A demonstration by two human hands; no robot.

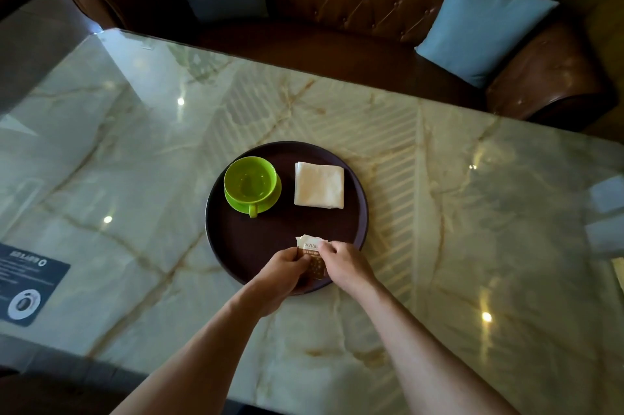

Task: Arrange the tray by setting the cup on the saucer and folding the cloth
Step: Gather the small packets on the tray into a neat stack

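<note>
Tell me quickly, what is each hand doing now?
Left hand: fingers pinch the small packet over the tray.
Right hand: fingers pinch the same packet at its top edge.

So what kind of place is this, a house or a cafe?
Probably a cafe or lounge. There's a round serving tray with a cup and napkin, a printed card on the marble table, and a leather sofa.

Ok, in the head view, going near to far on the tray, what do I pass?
Both hands, left hand and right hand, pinching a small packet over the near tray rim → green cup on its saucer and the folded cloth, side by side.
</note>
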